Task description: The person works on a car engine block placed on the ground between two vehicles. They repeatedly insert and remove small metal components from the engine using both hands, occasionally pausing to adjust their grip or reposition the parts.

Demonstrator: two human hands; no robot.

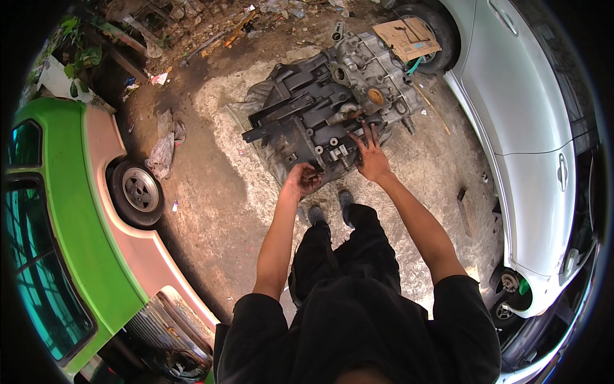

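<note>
A greasy car engine lies on the ground before me, with a black cover (pixel 300 121) on its left part and bare grey metal castings (pixel 364 67) at the upper right. My right hand (pixel 371 155) is open, its fingers spread over the engine's near right edge. Next to those fingertips is a brownish round opening (pixel 375 96) in the metal. At the near edge of the black cover my left hand (pixel 303 180) is curled with its fingers drawn together; whatever they may hold is hidden. Both hands have dark smears on the fingers.
Crumpled grey sheeting (pixel 242 115) shows under the engine. A green and pink vehicle (pixel 102 192) stands at left, a silver car (pixel 511 115) at right. Flattened cardboard (pixel 407 38) leans by the silver car's wheel. A dirty sack (pixel 161 153) and litter lie on the concrete.
</note>
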